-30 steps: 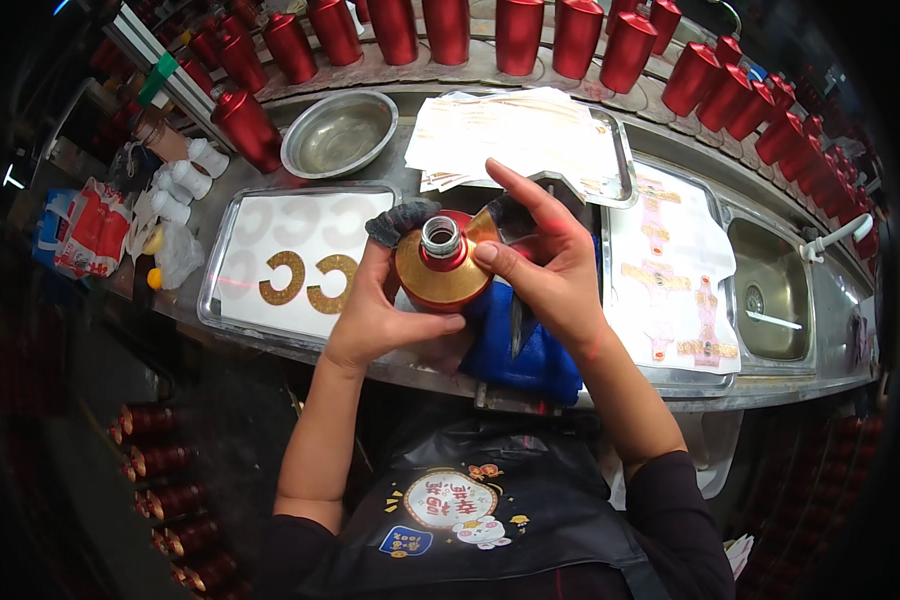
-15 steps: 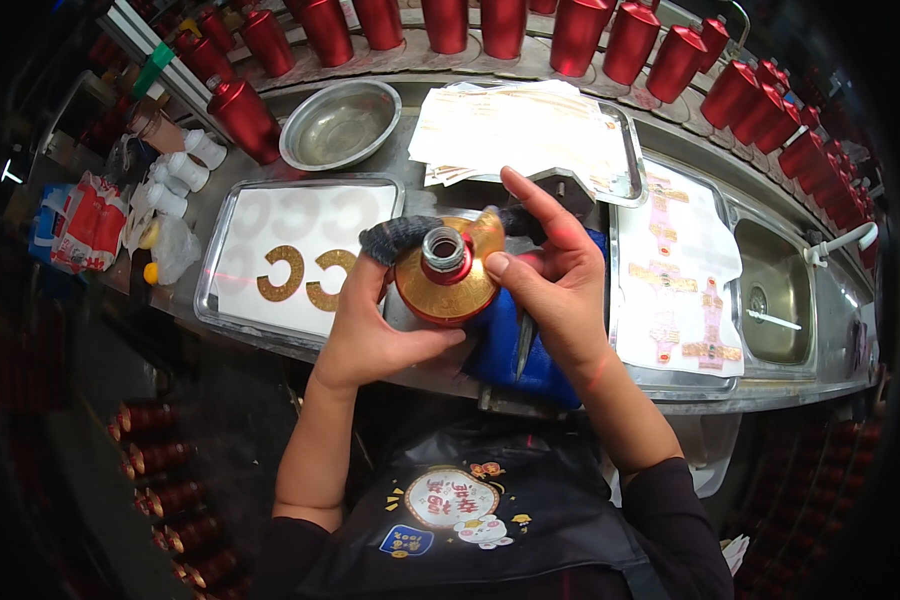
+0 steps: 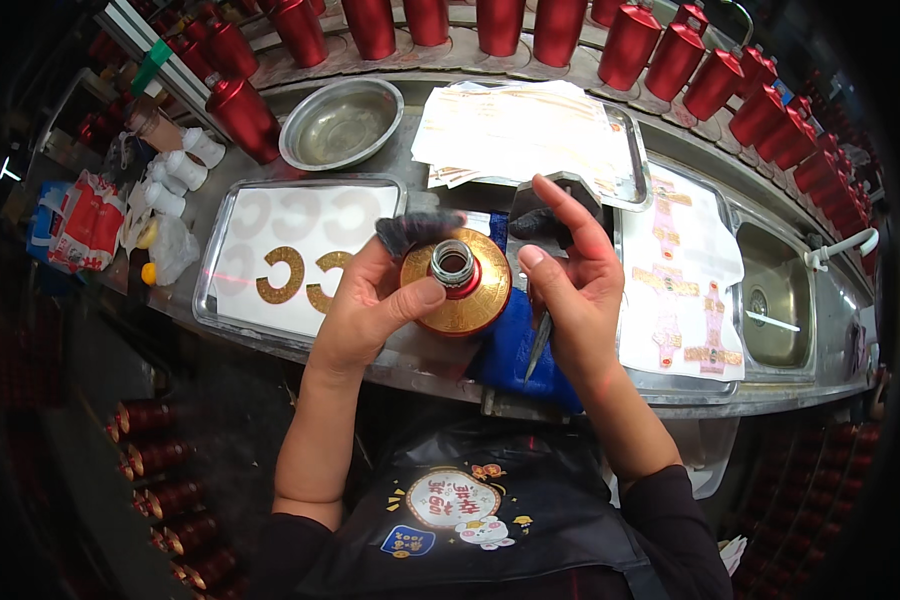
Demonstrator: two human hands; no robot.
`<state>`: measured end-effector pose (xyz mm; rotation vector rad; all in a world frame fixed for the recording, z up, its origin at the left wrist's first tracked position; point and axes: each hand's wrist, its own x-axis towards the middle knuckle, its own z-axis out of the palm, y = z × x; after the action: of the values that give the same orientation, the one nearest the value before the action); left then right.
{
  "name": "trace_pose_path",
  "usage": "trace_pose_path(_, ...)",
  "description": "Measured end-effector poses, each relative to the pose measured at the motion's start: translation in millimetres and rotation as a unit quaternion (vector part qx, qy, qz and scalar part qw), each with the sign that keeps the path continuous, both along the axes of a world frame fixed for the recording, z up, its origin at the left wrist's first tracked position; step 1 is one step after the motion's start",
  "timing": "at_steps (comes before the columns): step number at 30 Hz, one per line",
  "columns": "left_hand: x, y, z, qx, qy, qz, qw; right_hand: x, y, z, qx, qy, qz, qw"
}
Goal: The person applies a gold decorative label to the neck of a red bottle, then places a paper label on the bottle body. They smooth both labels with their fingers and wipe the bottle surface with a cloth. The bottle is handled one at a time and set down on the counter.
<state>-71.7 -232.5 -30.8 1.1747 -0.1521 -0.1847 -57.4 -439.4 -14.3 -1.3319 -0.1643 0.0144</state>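
Over the bench [image 3: 425, 366], the right hand [image 3: 582, 305] lifts its forefinger high, thumb parted from it, just beside the bottle! The left hand [image 3: 363, 312] clamps that bottle [image 3: 478, 312], thumb across its gold top, open mouth up, between the hands. And tucked in the right palm, gripped point-down, a tool [image 3: 538, 350], tweezers perhaps!

Held bottle [image 3: 477, 312]: gold, red. Finger cover [image 3: 406, 233]: black. Pointed tool [image 3: 539, 346]: grey. Curved labels [image 3: 290, 285]: gold.

A round metal bowl [image 3: 337, 161] sits far left — a red-and-white bag [image 3: 92, 225] nearer; at right, a metal sink [image 3: 767, 256] — white tap [image 3: 842, 243] beside it.
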Motion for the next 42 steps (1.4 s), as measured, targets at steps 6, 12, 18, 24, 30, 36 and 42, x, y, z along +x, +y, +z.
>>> trace_pose_path(6,1,2,2,0.003,-0.038,-0.041,0.998,-8,-4,1,-0.188,-0.044,0.067,0.979)
trace_pose_path(12,-8,-12,14,0.114,-0.043,0.028,0.992,-3,-5,6,-0.133,0.016,0.102,0.986)
trace_pose_path(18,-7,-16,18,0.067,-0.022,0.020,0.997,3,-7,8,-0.103,0.062,0.135,0.984)
trace_pose_path(24,-9,-17,18,0.061,-0.013,0.020,0.998,5,-2,5,-0.102,0.040,0.126,0.986)
trace_pose_path(30,-8,-17,18,0.049,-0.013,0.019,0.999,5,-1,8,0.002,0.120,0.135,0.984)
trace_pose_path(36,-9,-18,19,0.050,-0.008,0.026,0.998,4,-14,9,-0.161,0.018,0.169,0.972)
trace_pose_path(42,-8,-17,18,0.046,-0.003,0.019,0.999,9,-13,-5,-0.042,0.102,0.177,0.978)
